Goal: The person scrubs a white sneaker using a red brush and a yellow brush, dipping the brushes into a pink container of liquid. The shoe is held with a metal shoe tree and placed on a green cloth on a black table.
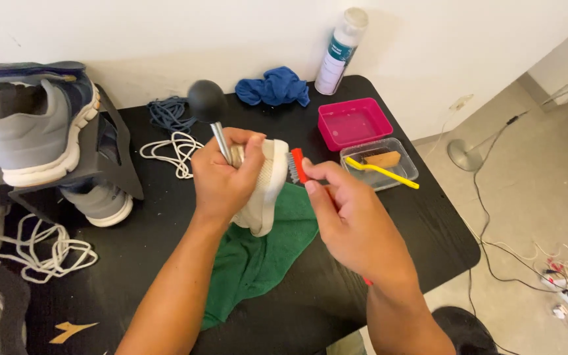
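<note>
My left hand (221,176) grips a white shoe (267,190) mounted on a metal rod with a black ball knob (206,100), held sole-side toward my right. My right hand (346,220) holds a red-handled brush (297,165) with its bristles against the shoe's sole edge. Both hands are above a green cloth (258,256) spread on the black round table (402,230).
A grey sneaker (34,125) sits on a black stand at left, another below it. White laces (175,150), blue laces (169,112), a blue rag (274,87), a spray bottle (338,52), a pink tray (355,123) and a clear tray with a yellow brush (382,172) lie behind. Cables trail on the floor at right.
</note>
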